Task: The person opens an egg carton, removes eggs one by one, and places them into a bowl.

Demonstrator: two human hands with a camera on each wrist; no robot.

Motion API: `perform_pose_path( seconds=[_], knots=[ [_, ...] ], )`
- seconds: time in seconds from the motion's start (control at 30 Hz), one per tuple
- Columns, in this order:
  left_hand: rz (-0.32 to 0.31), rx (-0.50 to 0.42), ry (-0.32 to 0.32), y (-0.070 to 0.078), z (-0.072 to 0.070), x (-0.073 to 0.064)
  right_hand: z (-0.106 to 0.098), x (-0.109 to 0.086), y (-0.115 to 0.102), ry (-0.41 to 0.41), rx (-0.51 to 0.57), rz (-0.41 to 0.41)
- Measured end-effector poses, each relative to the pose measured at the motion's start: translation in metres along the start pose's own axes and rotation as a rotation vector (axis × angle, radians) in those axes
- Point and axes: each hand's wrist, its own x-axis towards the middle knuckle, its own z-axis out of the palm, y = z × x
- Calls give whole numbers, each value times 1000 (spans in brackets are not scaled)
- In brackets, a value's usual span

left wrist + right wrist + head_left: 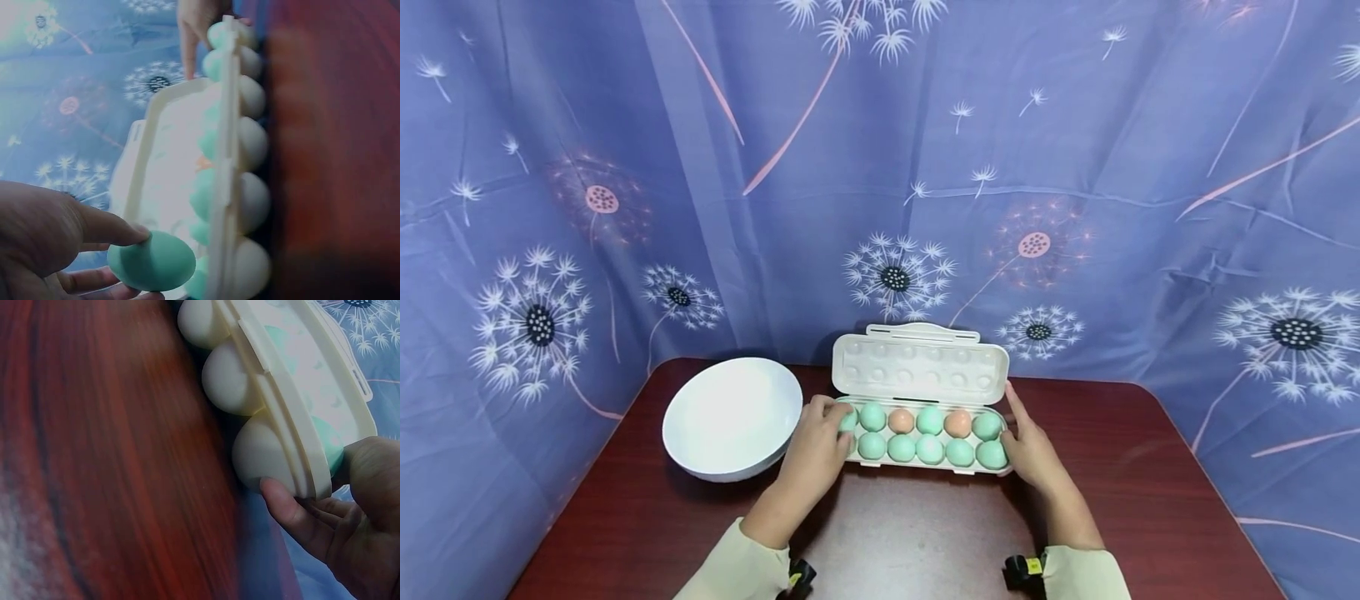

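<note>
An open white plastic egg carton holds several green eggs and two orange-brown ones in two rows, its lid tipped back toward the curtain. My left hand is at the carton's left end. In the left wrist view, its thumb and fingers pinch a green egg just above the cups. At the opposite end, my right hand grips the carton, with the thumb against an end cup. Some of the right fingers are hidden behind the carton's end.
A large white bowl stands left of the carton, close to my left forearm. Both rest on a dark red wooden table. Behind the table hangs a blue curtain with a dandelion print.
</note>
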Motion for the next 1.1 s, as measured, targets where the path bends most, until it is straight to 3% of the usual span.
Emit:
perform_pose_path(
  seconds=[0.2,0.53,0.9,1.1],
  knots=[
    [-42,-53,12,2,-22,4,-1,1,-1,-7,0,-1],
    [-62,-62,122,-9,-45,12,0,1,-1,-2,-13,2],
    [-167,-79,135,-38,-66,20,-2,0,-2,-6,-13,4],
    [-252,-45,59,-53,-74,22,-2,0,-2,-10,-14,11]
  ],
)
